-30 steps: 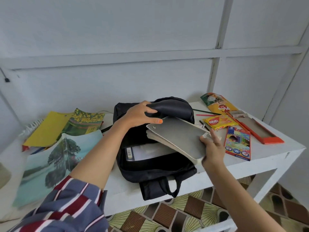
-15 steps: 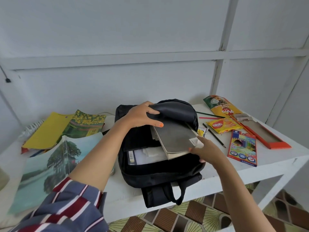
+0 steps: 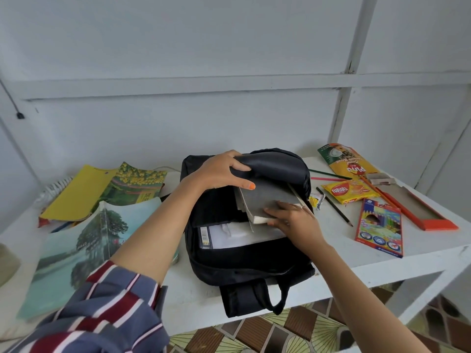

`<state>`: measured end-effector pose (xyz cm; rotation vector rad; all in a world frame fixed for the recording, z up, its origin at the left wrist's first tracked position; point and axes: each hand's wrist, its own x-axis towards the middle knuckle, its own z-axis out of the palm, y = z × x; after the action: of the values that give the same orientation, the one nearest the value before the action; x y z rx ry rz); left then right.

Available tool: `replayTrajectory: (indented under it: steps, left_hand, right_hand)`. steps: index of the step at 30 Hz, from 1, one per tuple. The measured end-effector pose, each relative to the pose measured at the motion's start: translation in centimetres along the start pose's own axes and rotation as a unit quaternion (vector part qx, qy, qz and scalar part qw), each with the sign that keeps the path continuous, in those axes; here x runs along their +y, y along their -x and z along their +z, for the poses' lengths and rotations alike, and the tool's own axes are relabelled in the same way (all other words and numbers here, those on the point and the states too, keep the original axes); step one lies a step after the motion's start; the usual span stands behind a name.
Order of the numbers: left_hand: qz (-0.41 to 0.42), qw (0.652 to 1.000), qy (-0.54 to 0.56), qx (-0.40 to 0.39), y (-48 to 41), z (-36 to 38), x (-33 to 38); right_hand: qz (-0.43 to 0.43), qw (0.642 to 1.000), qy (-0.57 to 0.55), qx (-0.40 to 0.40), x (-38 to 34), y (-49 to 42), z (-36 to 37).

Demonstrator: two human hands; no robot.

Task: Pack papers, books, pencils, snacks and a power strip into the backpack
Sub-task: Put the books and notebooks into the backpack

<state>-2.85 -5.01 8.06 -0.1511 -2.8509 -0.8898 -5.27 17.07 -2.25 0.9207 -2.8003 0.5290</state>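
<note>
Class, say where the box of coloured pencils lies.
Head view: the pencil box lies flat on the table, right of the backpack, beside the orange tray.

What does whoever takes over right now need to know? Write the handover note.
Left hand holds the backpack flap up. Right hand presses flat on the grey book, partly in the opening.
Done: papers inside.
Left: push the grey book in; then the books on the left of the table; snacks, pencil box and loose pencils on the right. Power strip not in sight.
</note>
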Motion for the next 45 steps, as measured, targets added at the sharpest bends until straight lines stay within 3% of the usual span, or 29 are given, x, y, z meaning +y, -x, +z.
replayTrajectory:
  steps: [3,24,29,34,36,41,45]
  left_hand:
    - [-0.002,1.0,-0.001,-0.003,0.1,0.1,-0.1]
    - [-0.011,0.999,-0.001,-0.052,1.4,0.6,-0.1]
    - [-0.012,0.995,-0.059,-0.082,2.4,1.4,0.0]
    - [-0.028,0.975,-0.182,-0.121,3.5,3.3,-0.1]
    - [-0.042,0.973,-0.182,-0.132,4.0,4.1,-0.3]
    - [-0.01,0.999,-0.025,-0.026,6.8,4.2,-0.6]
    - [-0.011,0.99,0.077,0.118,10.0,2.5,-1.4]
  right_hand:
    - [0.008,0.999,-0.013,0.028,0.1,-1.6,0.3]
    - [0.046,0.998,0.034,-0.011,0.2,-4.3,1.3]
    - [0.053,0.993,0.098,-0.04,-0.3,-3.2,1.4]
    - [0.093,0.988,0.094,-0.084,-1.7,-0.7,0.7]
    - [0.112,0.985,0.081,-0.105,-2.5,0.7,0.5]
    - [0.085,0.99,0.019,-0.108,-5.4,3.6,-0.4]
    - [0.034,0.991,-0.114,-0.066,-9.6,5.1,-1.1]
